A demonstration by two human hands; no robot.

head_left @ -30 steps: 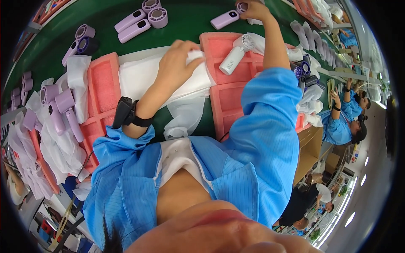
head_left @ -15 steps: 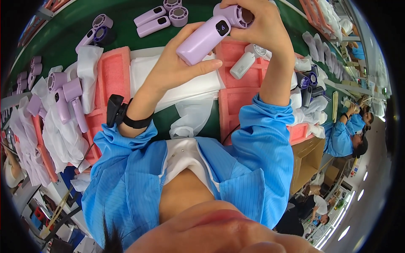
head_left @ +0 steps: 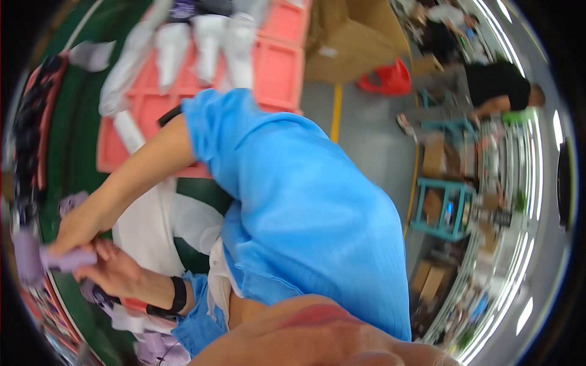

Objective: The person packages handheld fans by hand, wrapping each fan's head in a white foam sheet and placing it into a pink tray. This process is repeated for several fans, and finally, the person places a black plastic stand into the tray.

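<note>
At the lower left, both my hands close around a light purple handheld fan (head_left: 72, 260), blurred by motion. My right hand (head_left: 78, 227) grips it from above, the forearm stretching across a pink tray. From the near side, my left hand (head_left: 119, 269), with a black wrist strap, has its fingers curled at the end of the handle. A wider purple piece (head_left: 28, 263) sits just beyond; whether it belongs to the same fan I cannot tell. Another purple fan head (head_left: 73, 202) shows behind my right hand.
Wrapped white fans (head_left: 207, 49) lie on the pink foam tray (head_left: 278, 67). White sheets (head_left: 146, 222) lie beside my forearms on the green bench. Dark items fill a rack (head_left: 30, 134) at the far left. A cardboard box (head_left: 354, 39), red bag (head_left: 386, 79) and teal stool (head_left: 441, 210) stand right; a person bends there.
The view has swung round to the right, bringing the floor and boxes in. My hands, still together on the purple fan, now appear at the lower left instead of the top middle.
</note>
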